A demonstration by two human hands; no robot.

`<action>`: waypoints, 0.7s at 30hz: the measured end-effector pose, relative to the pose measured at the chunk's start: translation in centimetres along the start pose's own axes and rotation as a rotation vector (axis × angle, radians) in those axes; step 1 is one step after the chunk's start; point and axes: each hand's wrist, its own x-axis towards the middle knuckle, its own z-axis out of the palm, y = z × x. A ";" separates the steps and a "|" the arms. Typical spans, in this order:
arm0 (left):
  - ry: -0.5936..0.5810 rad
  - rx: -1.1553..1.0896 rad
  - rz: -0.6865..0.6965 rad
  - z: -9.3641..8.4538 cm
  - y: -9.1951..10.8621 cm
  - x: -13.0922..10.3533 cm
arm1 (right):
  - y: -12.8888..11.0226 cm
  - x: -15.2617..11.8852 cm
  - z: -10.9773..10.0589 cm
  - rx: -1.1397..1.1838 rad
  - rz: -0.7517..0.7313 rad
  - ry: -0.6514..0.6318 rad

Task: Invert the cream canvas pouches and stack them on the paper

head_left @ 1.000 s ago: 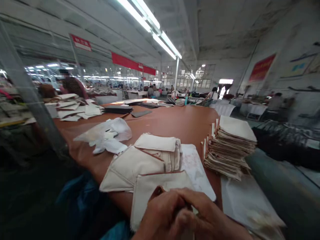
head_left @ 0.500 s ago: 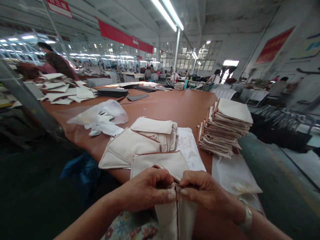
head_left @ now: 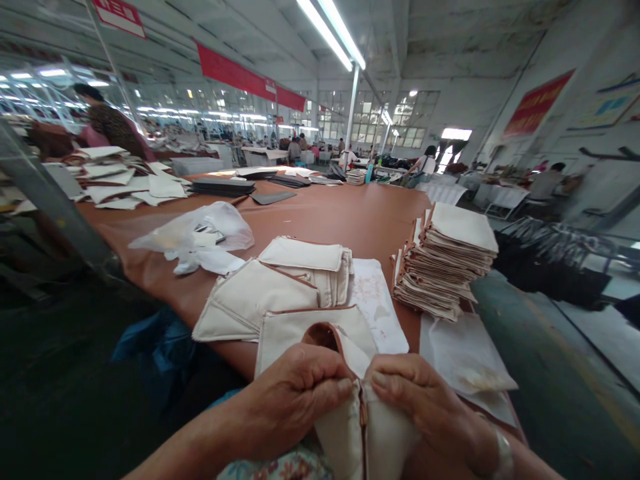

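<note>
My left hand [head_left: 305, 390] pinches one edge of a cream fabric piece with brown edging [head_left: 343, 433]. Close beside it, my right hand [head_left: 423, 400] grips the facing edge, thumb on top. A narrow brown seam or slit runs down between the two hands, and a brown strip curls up behind my left fingers. The lower end of the piece hangs toward my lap, out of frame. Just beyond my hands lies another cream panel [head_left: 285, 327] with a brown edge. Further cream panels [head_left: 255, 300] overlap to the left of it.
A tall stack of cream pieces [head_left: 460, 233] stands on the right of the brown-covered table [head_left: 345, 213]. A clear plastic bag [head_left: 225, 227] sits left, a stained white sheet [head_left: 377, 307] near the middle. Dark flat pieces [head_left: 220, 187] and a white heap [head_left: 130, 177] lie farther back.
Both hands have shifted slightly down and keep hold of the fabric. The brown strip behind my left hand now arches higher, and the piece is spread wider between my hands.
</note>
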 end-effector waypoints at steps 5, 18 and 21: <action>0.039 0.137 0.038 0.6 0.1 0.1 | -0.1 0.3 0.2 0.249 0.082 -0.077; 0.292 0.670 0.505 0.6 -2.8 -0.8 | -0.2 0.0 0.9 0.379 0.205 -0.016; 0.316 0.902 0.537 1.1 -2.8 -0.8 | -0.2 0.1 1.1 0.407 0.223 -0.012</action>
